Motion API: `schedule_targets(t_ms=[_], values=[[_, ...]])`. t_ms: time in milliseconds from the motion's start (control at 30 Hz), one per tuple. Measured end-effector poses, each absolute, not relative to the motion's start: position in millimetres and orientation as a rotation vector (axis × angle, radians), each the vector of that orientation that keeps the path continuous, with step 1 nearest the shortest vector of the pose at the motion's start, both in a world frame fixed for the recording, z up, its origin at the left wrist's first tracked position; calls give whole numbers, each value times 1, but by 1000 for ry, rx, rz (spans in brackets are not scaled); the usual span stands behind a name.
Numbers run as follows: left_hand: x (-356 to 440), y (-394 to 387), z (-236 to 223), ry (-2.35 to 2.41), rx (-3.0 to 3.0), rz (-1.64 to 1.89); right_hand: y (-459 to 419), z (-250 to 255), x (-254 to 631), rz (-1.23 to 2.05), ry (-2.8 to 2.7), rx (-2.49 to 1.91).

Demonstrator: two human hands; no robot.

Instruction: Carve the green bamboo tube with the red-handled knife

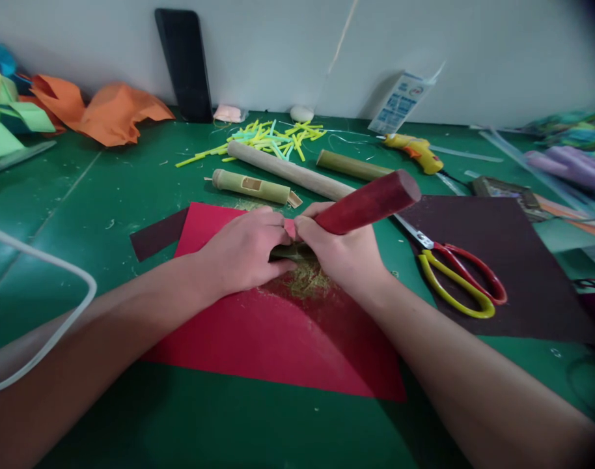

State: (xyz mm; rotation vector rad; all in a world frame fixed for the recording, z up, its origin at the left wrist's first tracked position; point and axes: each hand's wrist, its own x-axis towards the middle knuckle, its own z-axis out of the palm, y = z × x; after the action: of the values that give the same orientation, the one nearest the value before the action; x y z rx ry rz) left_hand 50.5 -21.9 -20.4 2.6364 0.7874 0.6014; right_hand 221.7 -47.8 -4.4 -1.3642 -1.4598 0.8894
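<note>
My right hand is wrapped round a tool with a thick, round red wooden handle; its working end is hidden by my fingers. Under my left hand, closed from the side, a short greenish bamboo piece shows only in part. The two hands meet at the fingertips, where a small pink patch shows; I cannot tell what it is. Fine bamboo shavings lie in a heap on the red paper sheet beneath them.
Beyond my hands lie a notched bamboo tube, a pale wooden rod, another bamboo length and yellow-green strips. Scissors rest on dark paper at right. A yellow glue gun and a leaning phone stand farther back.
</note>
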Motion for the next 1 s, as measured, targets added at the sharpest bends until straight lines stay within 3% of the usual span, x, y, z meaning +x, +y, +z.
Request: schedule_targets(t_ms=[1000], values=[[50,-23,-21,785,2614,597,-49,-7,220,882,-1430,-1353]])
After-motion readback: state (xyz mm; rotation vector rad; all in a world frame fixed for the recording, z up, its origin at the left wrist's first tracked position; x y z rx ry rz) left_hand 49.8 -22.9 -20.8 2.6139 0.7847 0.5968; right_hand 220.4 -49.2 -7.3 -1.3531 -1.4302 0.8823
